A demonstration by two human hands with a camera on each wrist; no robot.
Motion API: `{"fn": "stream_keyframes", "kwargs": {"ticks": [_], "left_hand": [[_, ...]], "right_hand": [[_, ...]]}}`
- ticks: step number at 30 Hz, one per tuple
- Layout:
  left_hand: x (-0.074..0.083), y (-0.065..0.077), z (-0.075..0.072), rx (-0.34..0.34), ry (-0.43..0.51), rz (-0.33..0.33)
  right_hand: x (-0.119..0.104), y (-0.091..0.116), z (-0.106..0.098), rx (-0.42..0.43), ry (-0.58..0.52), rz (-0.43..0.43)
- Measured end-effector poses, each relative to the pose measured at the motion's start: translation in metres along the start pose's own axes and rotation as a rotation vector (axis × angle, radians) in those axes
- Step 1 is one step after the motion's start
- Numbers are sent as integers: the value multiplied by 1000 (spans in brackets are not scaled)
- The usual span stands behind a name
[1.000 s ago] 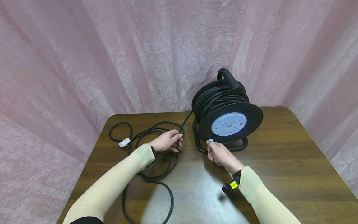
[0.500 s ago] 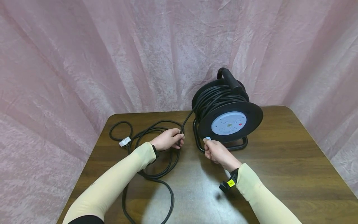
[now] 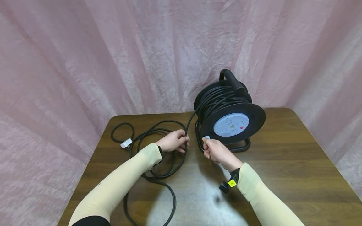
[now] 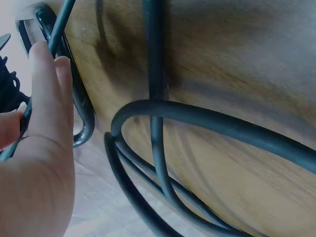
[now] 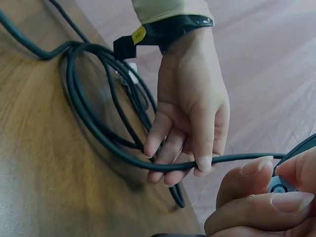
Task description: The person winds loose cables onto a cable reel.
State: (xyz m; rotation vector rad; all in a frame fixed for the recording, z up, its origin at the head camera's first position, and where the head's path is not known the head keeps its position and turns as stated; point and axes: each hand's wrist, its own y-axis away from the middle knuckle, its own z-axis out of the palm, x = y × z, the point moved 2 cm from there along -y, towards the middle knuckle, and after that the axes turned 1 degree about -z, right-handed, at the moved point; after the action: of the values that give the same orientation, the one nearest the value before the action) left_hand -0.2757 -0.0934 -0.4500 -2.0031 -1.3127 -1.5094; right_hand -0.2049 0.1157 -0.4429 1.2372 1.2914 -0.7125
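Observation:
A black cable reel (image 3: 255,117) stands on its tubular metal frame (image 3: 240,148), with a pale socket panel (image 3: 226,125) on its front disc. My right hand (image 3: 218,153) pinches a small light-coloured winding knob (image 3: 207,137) near the disc's lower left edge; the right wrist view shows this knob between thumb and fingers. From the drum, black cable (image 3: 190,120) runs down to my left hand (image 3: 173,141). There the thumb and fingers hold it, as the right wrist view also shows. The left wrist view gives the left hand from behind, partly hiding the cable.
Loose cable loops (image 3: 174,201) lie across the left part of the wooden table (image 3: 288,163). A white plug (image 3: 126,143) rests by a small loop at the far left. Pink curtain (image 3: 158,56) hangs behind the table.
My right hand has moved left and slightly up with the knob. The disc has turned a little, its red button shifting down and left. My left hand has slid slightly right with the cable.

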Motion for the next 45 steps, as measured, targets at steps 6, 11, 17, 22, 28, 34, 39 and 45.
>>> {"fn": "stream_keyframes", "kwargs": {"ticks": [6,11,17,22,28,34,39,45], "left_hand": [[-2,2,1,-4,-5,-14],[-6,3,0,-10,-41,-24],[-9,8,-3,-20,-67,-52],[-5,11,-6,14,-198,-4],[-7,16,-4,6,-370,0],[-5,18,-5,51,-457,27],[-5,22,-1,51,-568,38],[-11,32,9,65,-775,50]], "right_hand": [[-7,-1,2,-14,-43,-17],[-13,-1,3,-19,-59,-46],[-22,1,3,-38,-57,-60],[-28,3,1,-54,-44,-75],[-35,4,-1,-74,-57,-85],[-42,5,-3,-69,-68,-106],[-45,6,-4,-80,-53,-107],[-52,7,-7,-73,-38,-134]]}}
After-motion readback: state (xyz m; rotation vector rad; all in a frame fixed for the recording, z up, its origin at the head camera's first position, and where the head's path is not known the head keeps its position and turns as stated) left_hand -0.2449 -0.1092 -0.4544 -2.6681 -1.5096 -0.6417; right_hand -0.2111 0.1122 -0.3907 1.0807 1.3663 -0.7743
